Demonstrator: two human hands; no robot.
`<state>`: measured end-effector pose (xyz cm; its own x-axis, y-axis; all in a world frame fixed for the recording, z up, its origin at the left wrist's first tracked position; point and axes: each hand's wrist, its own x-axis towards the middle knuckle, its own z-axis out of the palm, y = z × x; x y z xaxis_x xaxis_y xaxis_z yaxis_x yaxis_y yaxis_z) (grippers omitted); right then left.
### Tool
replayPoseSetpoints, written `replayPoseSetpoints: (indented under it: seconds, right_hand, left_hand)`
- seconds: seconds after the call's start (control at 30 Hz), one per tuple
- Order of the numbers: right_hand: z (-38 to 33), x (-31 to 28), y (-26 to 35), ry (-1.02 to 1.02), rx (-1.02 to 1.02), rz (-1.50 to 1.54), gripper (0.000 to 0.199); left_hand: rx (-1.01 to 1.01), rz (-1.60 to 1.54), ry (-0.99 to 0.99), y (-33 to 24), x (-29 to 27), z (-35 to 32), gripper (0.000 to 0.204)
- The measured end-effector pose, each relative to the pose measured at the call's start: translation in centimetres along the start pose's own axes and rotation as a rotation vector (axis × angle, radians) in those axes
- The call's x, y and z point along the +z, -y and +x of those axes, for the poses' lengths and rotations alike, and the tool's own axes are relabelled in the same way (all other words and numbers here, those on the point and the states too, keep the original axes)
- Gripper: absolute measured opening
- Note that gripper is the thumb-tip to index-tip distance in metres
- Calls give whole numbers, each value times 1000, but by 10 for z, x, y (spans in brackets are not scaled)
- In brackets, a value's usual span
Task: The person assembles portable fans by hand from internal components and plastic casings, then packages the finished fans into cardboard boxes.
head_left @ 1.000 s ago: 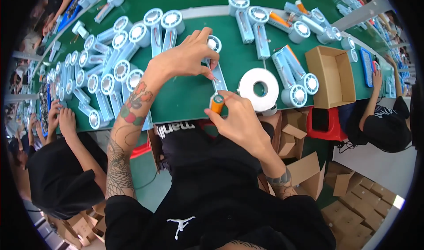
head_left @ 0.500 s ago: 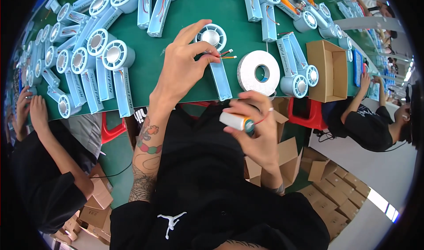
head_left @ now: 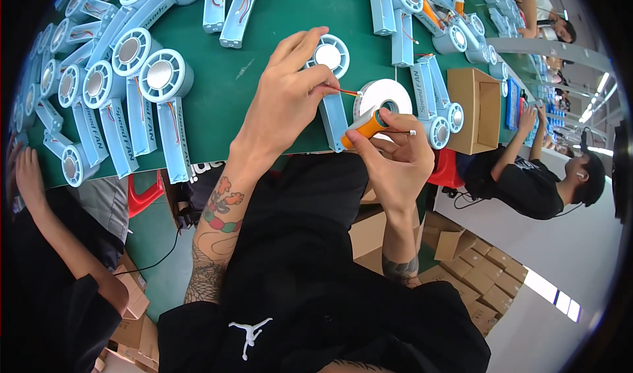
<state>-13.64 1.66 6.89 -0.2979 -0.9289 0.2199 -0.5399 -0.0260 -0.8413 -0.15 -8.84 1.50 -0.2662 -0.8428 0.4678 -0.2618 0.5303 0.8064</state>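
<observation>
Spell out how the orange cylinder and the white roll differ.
Shape: the orange cylinder is slim and long; the white roll is a broad ring with a central hole.
Support: the cylinder is held in the right hand; the roll lies on the green table.
Both are round in form.

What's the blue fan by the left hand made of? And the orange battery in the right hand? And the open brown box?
Blue fan: probably hard plastic, smooth and shiny, with neat moulded spokes.
Silver centre: perhaps metal, greyish and smooth, or painted plastic.
Orange battery: maybe a plastic wrap, from its smooth, even colour; inside is hidden.
Brown box: likely cardboard, matte, with thin flat walls.
</observation>
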Motion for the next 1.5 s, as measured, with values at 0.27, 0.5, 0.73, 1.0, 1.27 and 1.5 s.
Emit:
replayPoseSetpoints:
  seconds: [0.27,0.5,0.73,1.0,1.27,1.5]
  right_hand:
    - [2,7,-1,51,3,-74,39]
    - [3,15,-7,48,-144,-282,36]
    - [8,16,-3,99,-233,-485,35]
    - [7,21,-2,101,-269,-576,28]
    - [19,16,2,158,-182,-591,19]
    - [35,22,-20,201,-332,-698,17]
  left_hand:
    - [10,-14,6,1,0,0,12]
    - [13,3,8,0,1,1,12]
    - [1,3,-8,1,2,1,12]
    - [-59,-114,-63,0,4,0,8]
    - [-60,-98,-64,-1,4,3,7]
    - [-92,-119,-59,-4,3,1,6]
